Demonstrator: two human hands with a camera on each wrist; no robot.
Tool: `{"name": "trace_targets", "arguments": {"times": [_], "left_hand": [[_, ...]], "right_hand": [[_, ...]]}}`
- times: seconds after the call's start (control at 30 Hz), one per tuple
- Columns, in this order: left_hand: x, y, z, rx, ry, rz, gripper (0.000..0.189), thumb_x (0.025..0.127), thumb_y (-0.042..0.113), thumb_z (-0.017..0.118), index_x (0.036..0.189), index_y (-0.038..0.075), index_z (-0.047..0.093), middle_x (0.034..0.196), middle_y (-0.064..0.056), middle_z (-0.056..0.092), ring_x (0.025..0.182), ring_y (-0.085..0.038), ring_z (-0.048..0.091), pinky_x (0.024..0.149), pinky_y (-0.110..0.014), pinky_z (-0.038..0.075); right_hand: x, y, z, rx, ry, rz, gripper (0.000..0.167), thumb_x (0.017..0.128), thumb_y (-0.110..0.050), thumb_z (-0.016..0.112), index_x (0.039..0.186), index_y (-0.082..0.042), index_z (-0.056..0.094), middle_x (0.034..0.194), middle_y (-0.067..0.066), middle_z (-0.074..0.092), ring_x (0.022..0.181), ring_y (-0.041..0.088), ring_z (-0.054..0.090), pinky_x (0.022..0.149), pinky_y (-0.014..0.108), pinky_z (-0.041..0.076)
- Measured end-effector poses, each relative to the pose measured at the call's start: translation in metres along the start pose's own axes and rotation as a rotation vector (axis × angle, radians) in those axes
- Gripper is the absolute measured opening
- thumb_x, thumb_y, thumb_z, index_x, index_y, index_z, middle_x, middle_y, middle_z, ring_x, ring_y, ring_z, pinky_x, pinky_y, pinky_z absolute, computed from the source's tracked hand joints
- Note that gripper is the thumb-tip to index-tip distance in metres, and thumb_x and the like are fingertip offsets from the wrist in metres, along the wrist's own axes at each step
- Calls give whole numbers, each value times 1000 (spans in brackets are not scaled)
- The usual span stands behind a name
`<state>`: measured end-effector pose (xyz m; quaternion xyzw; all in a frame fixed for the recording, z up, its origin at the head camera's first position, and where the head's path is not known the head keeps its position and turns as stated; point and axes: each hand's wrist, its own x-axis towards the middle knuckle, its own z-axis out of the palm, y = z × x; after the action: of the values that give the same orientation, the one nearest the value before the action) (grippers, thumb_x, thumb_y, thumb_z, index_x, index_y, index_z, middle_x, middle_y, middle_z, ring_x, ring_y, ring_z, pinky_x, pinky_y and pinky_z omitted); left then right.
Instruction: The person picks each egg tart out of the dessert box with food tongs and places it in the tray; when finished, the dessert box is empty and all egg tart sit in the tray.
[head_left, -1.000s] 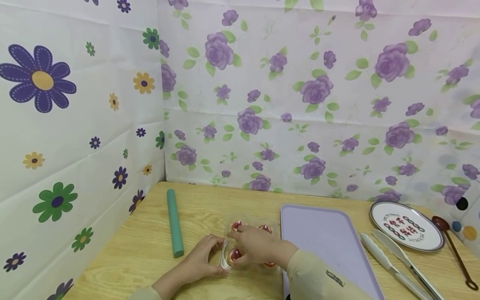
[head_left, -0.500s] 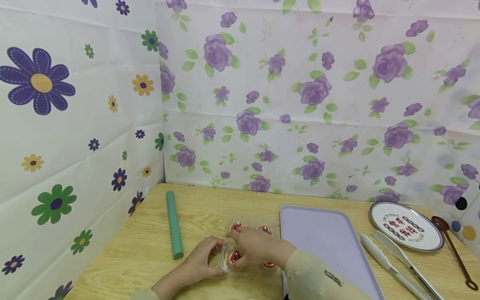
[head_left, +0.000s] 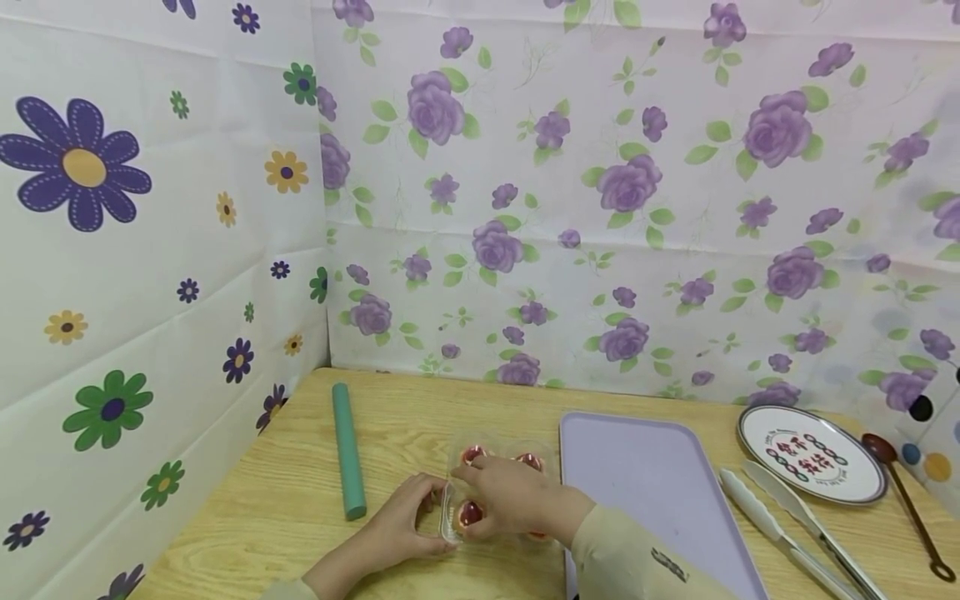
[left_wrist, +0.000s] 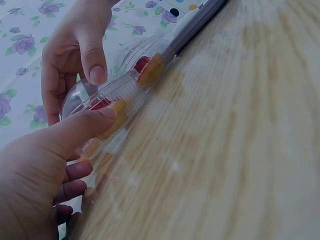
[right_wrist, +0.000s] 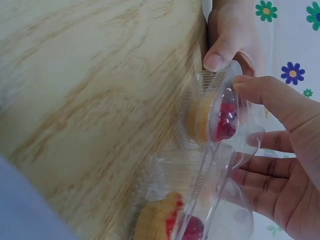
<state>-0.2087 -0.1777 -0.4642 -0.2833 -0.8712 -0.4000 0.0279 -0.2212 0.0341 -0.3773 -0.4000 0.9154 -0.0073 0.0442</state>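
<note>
Grips the left end of a clear plastic container with the left hand, bending fingers round the far side and setting the thumb on the near side. Curves the right hand, half closed, over the domed lid, holding it with bent fingers and thumb. Contains, inside, four red-topped tarts, partly covered by the right hand. Rests on the wooden desk, just left of a lavender tray. Left of the hands: a teal rod, lying near to far. Right of the tray: tongs with pale ends pointing far. Farther off, a white plate with a dark rim, and just right of it, a brown ladle. Behind the desk, a rose-printed cloth; at left, a daisy-printed cloth.
</note>
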Motion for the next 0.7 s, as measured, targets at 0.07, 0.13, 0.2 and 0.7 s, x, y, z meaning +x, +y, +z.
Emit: {"name": "trace_targets", "arguments": {"times": [0.07, 0.13, 0.2, 0.7], "left_hand": [[0, 0, 0, -3, 2, 0, 59, 71, 37, 83, 118, 15, 54, 102, 9, 51, 91, -9, 46, 78, -21, 43], [0, 0, 0, -7, 1, 2, 60, 72, 37, 83, 119, 15, 53, 104, 8, 52, 92, -9, 45, 79, -21, 43], [-1, 0, 0, -12, -5, 2, 60, 73, 38, 82, 121, 16, 53, 106, 8, 52, 93, -10, 45, 80, -21, 43], [-1, 2, -1, -12, -42, -33, 56, 73, 44, 80, 118, 20, 57, 107, 8, 52, 97, -11, 44, 83, -22, 43]], "right_hand": [[0, 0, -1, 4, -1, -3, 73, 81, -52, 71, 141, -15, 48, 136, 5, 56, 121, 18, 57, 98, 30, 50], [1, 0, -2, 12, -5, -10, 73, 81, -50, 72, 140, -15, 49, 135, 5, 56, 119, 18, 57, 97, 29, 51], [1, 0, -4, 22, -8, -17, 72, 80, -48, 73, 140, -15, 49, 134, 4, 57, 120, 18, 57, 98, 29, 50], [4, 2, -5, 8, 22, -84, 64, 78, -43, 74, 130, -12, 54, 132, 0, 57, 124, 18, 53, 104, 29, 46]]}}
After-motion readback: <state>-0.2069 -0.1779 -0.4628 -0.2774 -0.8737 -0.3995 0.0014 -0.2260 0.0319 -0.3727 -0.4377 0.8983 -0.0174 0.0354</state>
